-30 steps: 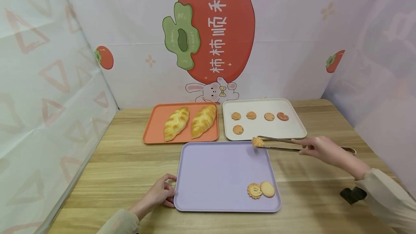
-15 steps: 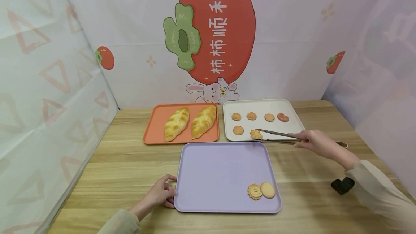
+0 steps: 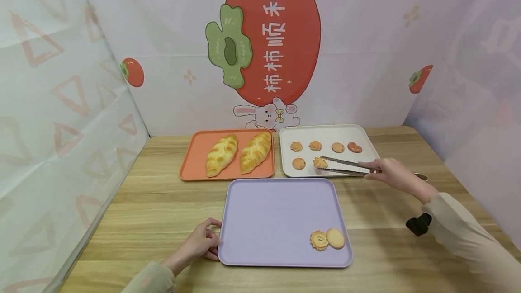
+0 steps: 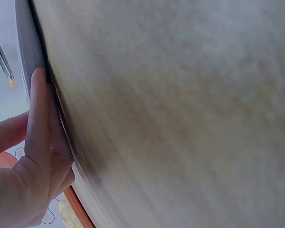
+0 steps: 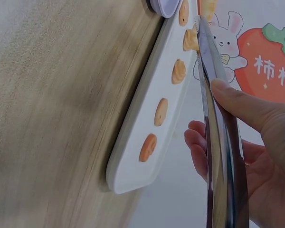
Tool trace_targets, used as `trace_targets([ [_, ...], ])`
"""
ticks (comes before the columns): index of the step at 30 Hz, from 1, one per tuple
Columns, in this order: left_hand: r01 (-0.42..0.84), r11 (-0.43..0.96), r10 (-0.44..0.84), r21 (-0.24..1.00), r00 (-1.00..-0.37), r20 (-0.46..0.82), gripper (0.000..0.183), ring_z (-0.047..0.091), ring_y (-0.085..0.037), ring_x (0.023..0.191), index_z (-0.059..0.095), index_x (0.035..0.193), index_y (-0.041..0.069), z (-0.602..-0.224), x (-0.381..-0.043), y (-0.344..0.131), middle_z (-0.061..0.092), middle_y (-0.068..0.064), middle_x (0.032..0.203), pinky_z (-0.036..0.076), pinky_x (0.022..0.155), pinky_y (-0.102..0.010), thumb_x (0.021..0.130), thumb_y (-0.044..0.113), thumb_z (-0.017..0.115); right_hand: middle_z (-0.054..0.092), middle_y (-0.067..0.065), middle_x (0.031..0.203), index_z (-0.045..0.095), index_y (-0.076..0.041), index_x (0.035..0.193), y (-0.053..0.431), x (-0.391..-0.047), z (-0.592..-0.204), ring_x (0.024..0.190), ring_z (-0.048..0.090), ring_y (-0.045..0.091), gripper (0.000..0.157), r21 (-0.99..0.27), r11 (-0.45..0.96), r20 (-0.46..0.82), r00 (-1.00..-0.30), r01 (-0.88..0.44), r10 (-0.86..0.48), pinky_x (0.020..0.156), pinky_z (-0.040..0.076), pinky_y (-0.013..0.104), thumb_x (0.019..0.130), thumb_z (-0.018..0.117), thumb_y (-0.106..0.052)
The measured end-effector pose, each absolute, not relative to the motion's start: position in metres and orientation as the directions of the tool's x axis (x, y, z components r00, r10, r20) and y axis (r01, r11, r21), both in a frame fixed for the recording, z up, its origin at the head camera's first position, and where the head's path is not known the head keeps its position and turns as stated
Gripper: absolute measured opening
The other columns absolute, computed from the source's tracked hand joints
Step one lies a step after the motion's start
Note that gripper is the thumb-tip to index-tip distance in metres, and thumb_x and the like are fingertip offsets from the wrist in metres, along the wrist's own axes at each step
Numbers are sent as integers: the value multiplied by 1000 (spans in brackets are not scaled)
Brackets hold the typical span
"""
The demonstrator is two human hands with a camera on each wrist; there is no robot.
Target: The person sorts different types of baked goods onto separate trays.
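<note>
My right hand (image 3: pixel 392 173) holds metal tongs (image 3: pixel 346 167), thumb on one arm in the right wrist view. The tongs' toothed tips are around a swirled butter cookie (image 3: pixel 320 163) at the front of the white tray (image 3: pixel 290 171). Several other cookies lie there, among them a round cookie (image 3: pixel 299 163) just left of the tips and a pretzel-shaped one (image 3: pixel 354 147). My left hand (image 3: pixel 200 241) touches the left rim of a lavender tray (image 3: pixel 268 220); in the left wrist view a straight finger (image 4: pixel 38 114) lies along its side.
On the lavender tray's front right lie a scalloped cookie (image 3: pixel 319 240) and a plain round cookie (image 3: pixel 335 238). Behind it, an orange tray (image 3: pixel 191 166) bears two braided breads (image 3: pixel 255 153). Printed cloth walls (image 3: pixel 346 80) stand round the wooden table (image 3: pixel 134 211).
My right hand has moved the cookie in the tongs from over the lavender tray's back right corner, back and slightly left to the white tray. My left hand has stayed at the rim.
</note>
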State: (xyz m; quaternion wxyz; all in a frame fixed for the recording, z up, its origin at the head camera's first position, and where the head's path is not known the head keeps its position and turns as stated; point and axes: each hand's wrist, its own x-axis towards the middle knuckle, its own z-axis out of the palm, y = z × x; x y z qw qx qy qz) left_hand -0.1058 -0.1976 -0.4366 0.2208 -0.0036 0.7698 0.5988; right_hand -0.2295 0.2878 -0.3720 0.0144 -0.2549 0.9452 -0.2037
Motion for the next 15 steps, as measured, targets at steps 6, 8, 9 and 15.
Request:
trace_targets([
  [6,-271,288,255,918,-903,-346,42,56,-16,51,31,116,-11,-436,-106,-197,50,-8,70,55,49,-35,77,-10,49,55,-1,64,54,2,117,287,-235,-373,50,34,5,41,-399,797,49,-878,-454,-476,44,32,20,79,63,-13],
  [8,-274,288,253,918,-902,-349,42,56,-16,51,31,116,-11,-436,-106,-197,50,-8,70,55,49,-35,77,-10,49,55,0,63,53,3,118,287,-236,-374,51,34,7,43,-404,799,36,-881,-445,-473,45,31,21,79,62,-12],
  [9,-275,288,252,917,-902,-350,42,56,-16,51,31,116,-11,-437,-106,-197,50,-8,71,55,49,-35,77,-10,49,55,1,63,53,3,118,287,-237,-375,51,35,7,43,-403,800,31,-881,-444,-472,45,31,21,79,62,-12],
  [15,-277,288,251,917,-902,-351,42,56,-15,51,31,116,-10,-437,-106,-197,50,-8,70,55,49,-35,77,-10,49,58,3,66,53,4,118,288,-242,-378,54,38,9,43,-380,811,18,-880,-445,-475,49,32,22,79,62,-13],
])
